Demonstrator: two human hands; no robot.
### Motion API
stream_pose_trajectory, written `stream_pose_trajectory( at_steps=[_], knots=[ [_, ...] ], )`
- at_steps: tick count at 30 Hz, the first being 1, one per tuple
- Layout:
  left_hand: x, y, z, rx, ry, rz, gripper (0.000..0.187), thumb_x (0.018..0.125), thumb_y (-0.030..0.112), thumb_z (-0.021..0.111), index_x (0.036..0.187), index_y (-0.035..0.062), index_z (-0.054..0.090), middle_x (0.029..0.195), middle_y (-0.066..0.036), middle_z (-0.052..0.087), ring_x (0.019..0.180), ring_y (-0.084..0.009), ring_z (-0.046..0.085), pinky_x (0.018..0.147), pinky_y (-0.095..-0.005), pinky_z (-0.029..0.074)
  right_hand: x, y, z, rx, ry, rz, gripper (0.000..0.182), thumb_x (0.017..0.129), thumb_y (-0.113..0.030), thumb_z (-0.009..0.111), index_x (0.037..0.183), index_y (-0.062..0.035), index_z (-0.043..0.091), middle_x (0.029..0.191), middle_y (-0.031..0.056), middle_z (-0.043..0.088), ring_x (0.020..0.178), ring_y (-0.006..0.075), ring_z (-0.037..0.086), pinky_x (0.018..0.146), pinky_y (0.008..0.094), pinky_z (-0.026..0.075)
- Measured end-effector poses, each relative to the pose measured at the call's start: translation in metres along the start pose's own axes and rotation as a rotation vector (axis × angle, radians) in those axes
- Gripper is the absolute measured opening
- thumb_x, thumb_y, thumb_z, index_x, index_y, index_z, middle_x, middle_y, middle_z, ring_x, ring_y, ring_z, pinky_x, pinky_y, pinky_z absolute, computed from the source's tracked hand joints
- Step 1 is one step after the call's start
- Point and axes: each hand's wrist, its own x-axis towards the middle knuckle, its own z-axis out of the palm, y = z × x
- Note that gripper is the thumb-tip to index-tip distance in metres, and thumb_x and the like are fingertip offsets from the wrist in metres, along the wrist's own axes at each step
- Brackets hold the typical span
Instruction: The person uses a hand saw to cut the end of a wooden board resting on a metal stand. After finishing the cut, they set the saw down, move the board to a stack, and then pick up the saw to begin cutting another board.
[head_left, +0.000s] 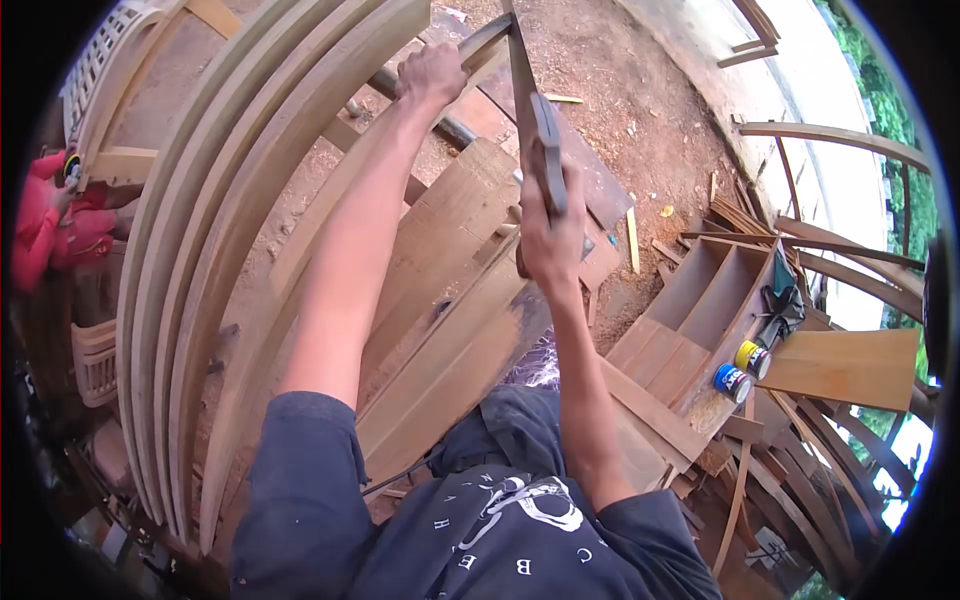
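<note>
The right hand [552,232] is closed around the handle of a handsaw [535,120], whose blade runs away from the person toward the top of the view. The left hand [432,72] is closed in a grip on the far end of a narrow wood strip [478,42], just beside the front part of the blade. Both arms are stretched out over a stack of planks [450,330] lying on the ground, which is covered with sawdust.

The main risk, as I judge it, is the left hand: it sits very near the blade, so a slip or a jump of the saw could bring the teeth against the fingers. I cannot see the exact point where the teeth meet the wood. The strip seems held only by hand, without a clamp in view, so it may twist and pinch the blade. The planks below are loose and at angles, and they could shift under weight.

To the left stand long curved boards [200,280]. To the right a shelf frame [700,310] lies flat, with two small cans [742,368] beside it. These are well apart from the saw.
</note>
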Motion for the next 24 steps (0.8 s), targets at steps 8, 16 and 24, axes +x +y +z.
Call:
stream_pose_trajectory(
  at_steps=[8,16,24],
  knots=[
    [-0.001,-0.004,0.013,0.003,-0.056,-0.076,0.041,0.089,0.038,0.074,0.111,0.0035,0.070,0.106,-0.025,0.074,0.101,-0.0410,0.073,0.091,-0.0500,0.058,-0.038,0.010,-0.005,-0.043,0.000,-0.004,0.040,0.098,-0.017,0.060,0.134,-0.0005,0.051,0.104,0.0138,0.065,0.093,0.0197,0.064,0.085,0.0353,0.051],
    [-0.008,-0.002,0.012,0.018,-0.030,0.008,0.041,0.088,0.035,0.074,0.111,0.0018,0.069,0.111,-0.024,0.073,0.103,-0.0430,0.071,0.095,-0.0488,0.056,0.122,0.003,0.049,-0.141,0.031,0.027,0.039,0.099,-0.032,0.060,0.118,0.0005,0.052,0.084,0.0232,0.066,0.081,0.0346,0.066,0.076,0.0472,0.051],
    [-0.009,0.001,0.001,-0.033,-0.025,-0.050,0.040,0.088,0.034,0.074,0.110,0.0008,0.069,0.107,-0.026,0.073,0.102,-0.0433,0.071,0.093,-0.0500,0.058,-0.104,-0.010,-0.051,0.072,-0.034,0.210,0.038,0.099,-0.015,0.062,0.132,-0.0003,0.051,0.097,0.0117,0.064,0.085,0.0206,0.063,0.080,0.0355,0.052]
  ],
)
